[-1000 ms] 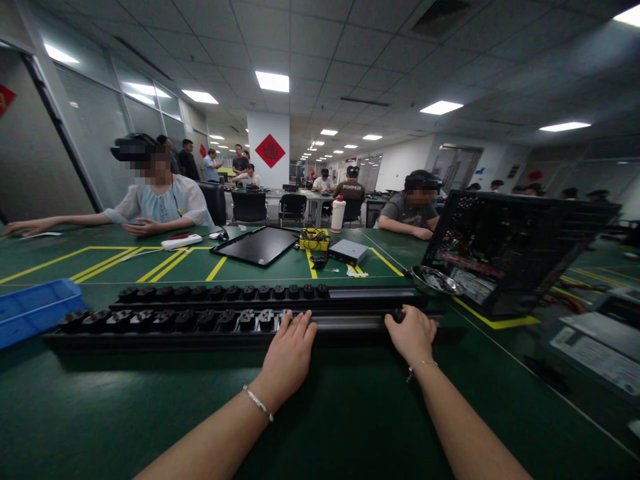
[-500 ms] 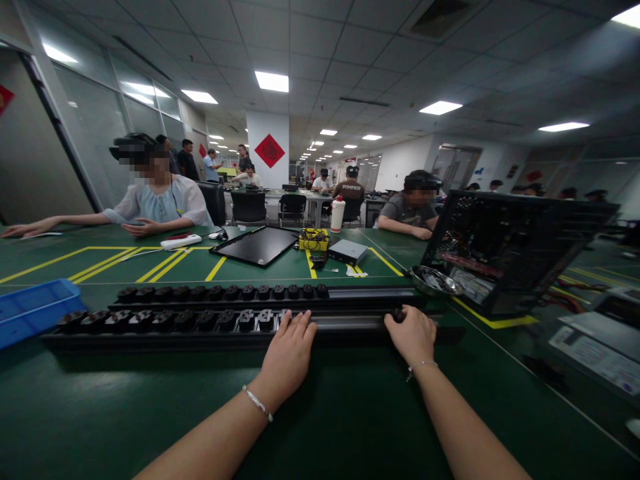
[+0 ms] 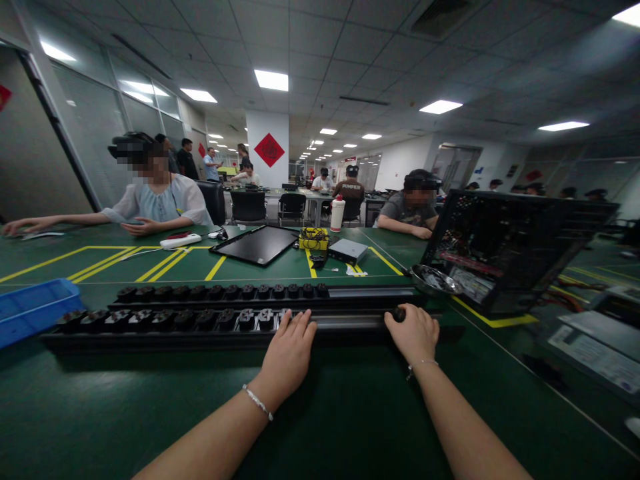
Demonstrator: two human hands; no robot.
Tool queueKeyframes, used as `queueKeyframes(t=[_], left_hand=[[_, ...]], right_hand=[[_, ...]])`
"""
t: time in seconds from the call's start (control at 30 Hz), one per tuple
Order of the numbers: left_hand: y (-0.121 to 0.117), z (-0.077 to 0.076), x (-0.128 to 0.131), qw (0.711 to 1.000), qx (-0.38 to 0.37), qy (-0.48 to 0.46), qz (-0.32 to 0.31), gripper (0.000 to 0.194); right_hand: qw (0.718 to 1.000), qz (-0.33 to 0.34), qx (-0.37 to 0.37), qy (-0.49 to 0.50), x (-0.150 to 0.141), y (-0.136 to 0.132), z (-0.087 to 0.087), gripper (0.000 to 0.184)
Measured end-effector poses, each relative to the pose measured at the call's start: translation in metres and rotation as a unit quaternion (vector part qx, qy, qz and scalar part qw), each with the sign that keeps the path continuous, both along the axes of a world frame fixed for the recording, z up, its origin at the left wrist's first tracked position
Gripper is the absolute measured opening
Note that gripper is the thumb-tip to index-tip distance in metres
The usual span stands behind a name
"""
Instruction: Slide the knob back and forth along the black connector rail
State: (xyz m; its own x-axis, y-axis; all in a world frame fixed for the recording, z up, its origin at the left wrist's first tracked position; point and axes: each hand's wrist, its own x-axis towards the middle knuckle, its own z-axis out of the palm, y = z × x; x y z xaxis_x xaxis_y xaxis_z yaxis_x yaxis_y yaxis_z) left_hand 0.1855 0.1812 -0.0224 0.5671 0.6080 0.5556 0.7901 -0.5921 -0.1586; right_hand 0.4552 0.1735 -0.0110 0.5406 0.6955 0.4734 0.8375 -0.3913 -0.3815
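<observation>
1. Your left hand (image 3: 291,348) lies with fingers stretched over the near rail (image 3: 350,323), at the right end of its row of black blocks (image 3: 206,320); you hide what is under the palm, so I cannot tell whether it grips a block.
2. Your right hand (image 3: 416,333) is curled around a small black piece (image 3: 399,314), farther right on that rail; whether the piece is loose or fixed there, I cannot tell.
3. Done so far, judging by how things lie: blocks fill the near rail from its left end up to your left hand.
4. Left over: the stretch between your hands is bare.
5. Behind it, the far rail (image 3: 373,293) likewise carries blocks leftward and bare channel rightward.
</observation>
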Motion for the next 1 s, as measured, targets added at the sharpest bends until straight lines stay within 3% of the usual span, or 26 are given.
queueKeyframes(t=[1.0], left_hand=[[-0.0005,0.0015,0.0008,1.000,-0.007,-0.001,0.000,0.038]], right_hand=[[1.000,0.004,-0.012,0.020,0.0010,0.0010,0.0025,0.031]])
